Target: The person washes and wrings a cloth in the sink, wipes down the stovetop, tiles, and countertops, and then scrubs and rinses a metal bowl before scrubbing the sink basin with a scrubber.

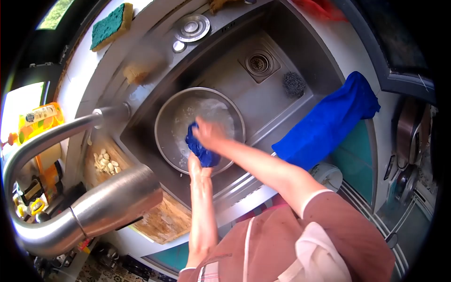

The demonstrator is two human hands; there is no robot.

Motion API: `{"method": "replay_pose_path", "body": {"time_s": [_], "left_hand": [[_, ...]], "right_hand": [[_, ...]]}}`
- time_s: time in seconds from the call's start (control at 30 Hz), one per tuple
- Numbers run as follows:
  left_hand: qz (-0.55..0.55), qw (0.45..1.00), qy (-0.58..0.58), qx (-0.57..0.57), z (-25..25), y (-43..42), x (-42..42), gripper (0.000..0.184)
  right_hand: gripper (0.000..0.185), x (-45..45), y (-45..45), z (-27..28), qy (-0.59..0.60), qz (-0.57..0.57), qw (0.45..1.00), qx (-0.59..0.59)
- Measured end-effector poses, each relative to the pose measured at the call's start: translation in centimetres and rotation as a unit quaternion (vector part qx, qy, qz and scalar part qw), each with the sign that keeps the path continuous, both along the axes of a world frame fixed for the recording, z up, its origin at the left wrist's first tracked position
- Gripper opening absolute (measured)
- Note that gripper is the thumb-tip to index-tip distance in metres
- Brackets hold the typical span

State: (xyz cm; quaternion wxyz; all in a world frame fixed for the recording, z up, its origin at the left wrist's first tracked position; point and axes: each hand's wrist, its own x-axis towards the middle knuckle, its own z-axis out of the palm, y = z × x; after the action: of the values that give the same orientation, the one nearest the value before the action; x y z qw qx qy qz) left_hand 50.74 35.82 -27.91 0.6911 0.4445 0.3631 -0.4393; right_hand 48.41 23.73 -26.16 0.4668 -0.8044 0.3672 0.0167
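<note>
Steel faucet [110, 202] flanks a sink [256, 96]; the basin [162, 117] inside holds seemingly soapy water [217, 109].

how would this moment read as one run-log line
left hand: partly covered by dark-blue cloth | right hand: blurred, on cloth | metal basin: in sink, beneath cloth

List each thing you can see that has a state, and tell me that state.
Dark blue cloth: bunched, held between left hand and right hand
Basin: holding cloudy, bubbly water
Faucet: no stream visible
Drain: uncovered
Scourer: lying in the sink
Bright blue cloth: draped over the sink's edge
Sponge: green side up
</note>
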Motion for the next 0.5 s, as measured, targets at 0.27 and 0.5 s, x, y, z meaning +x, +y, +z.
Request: {"method": "replay_pose_path", "body": {"time_s": [0.27,0.5], "left_hand": [[-0.098,0.995,0.000,0.028,-3.7,4.0,1.5,0.074],[-0.089,0.979,-0.185,0.015,-0.9,1.1,0.3,0.042]], "right_hand": [[0.033,-2.7,0.0,-5.2,-0.100,-0.036,0.992,0.066],[0.018,-2.4,4.7,7.9,-0.107,0.156,0.973,0.136]]}}
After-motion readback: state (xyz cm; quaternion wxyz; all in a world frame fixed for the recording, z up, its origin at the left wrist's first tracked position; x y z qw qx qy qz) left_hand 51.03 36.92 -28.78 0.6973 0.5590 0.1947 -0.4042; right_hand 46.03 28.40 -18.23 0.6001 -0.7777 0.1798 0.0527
